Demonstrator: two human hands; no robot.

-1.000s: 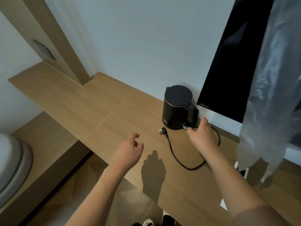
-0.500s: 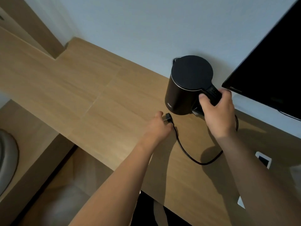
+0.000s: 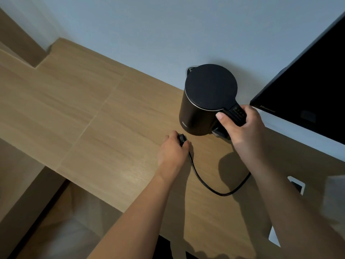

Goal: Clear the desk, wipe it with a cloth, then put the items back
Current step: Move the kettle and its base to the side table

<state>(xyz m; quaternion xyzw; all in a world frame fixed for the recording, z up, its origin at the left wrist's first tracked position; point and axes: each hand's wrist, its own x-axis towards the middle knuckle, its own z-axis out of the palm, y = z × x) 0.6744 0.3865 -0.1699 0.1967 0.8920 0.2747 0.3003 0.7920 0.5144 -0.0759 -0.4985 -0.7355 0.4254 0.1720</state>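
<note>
a black electric kettle (image 3: 203,101) is seen standing upright on a light wooden desk (image 3: 93,116), at the far edge against the wall, its flat round lid closed and its handle turned to the right. a black cord (image 3: 211,189) is laid in a loop across the desk to the near right of the kettle, ending in a plug (image 3: 182,137) just beside the kettle's near left side.

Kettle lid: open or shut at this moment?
Shut. The lid lies flat on the upright kettle with no gap showing; the right hand grips its handle.
</note>
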